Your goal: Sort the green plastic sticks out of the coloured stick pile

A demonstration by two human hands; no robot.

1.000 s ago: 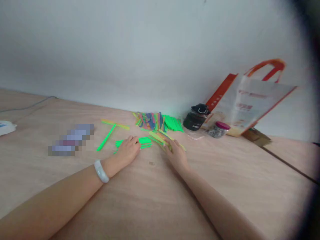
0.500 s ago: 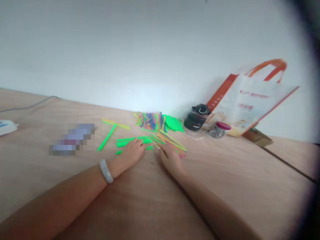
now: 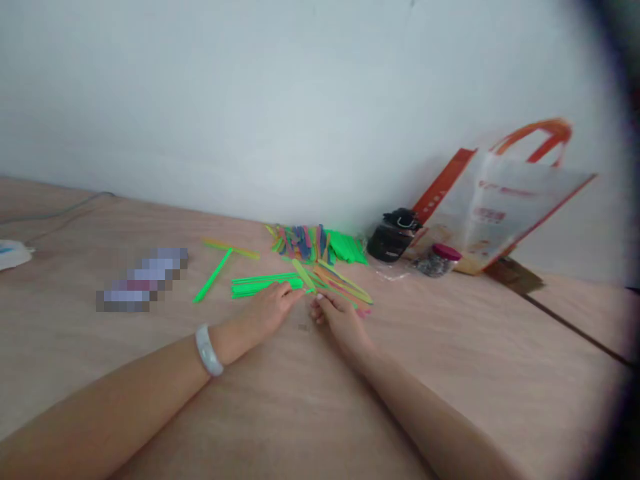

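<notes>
My left hand (image 3: pixel 274 305), a pale bangle (image 3: pixel 209 351) on its wrist, lies over the lower right part of a bundle of thin green sticks (image 3: pixel 250 287). Its fingers are closed together, and a short green end shows at their tips; how many sticks they grip is hidden. Close by on the right, my right hand (image 3: pixel 342 319) is closed in a pinch, the other fingers curled under. A flat yellow-green strip (image 3: pixel 303 275) runs down to its fingertips and seems held there. Behind that hand lie loose yellow, orange and pink strips (image 3: pixel 345 281).
Farther back are a pile of mixed coloured strips (image 3: pixel 303 243) and green strips (image 3: pixel 349 247). A green stick (image 3: pixel 213 275) meets a yellow strip (image 3: pixel 231 249) in a T. At right stand a black bottle (image 3: pixel 393 237), a pink-lidded jar (image 3: pixel 438 261) and a bag (image 3: pixel 500 207).
The lower green sticks, spread apart before, now lie close against the bundle. My left fingertips have moved right and slightly down, closer to my right hand, whose fingers are more curled.
</notes>
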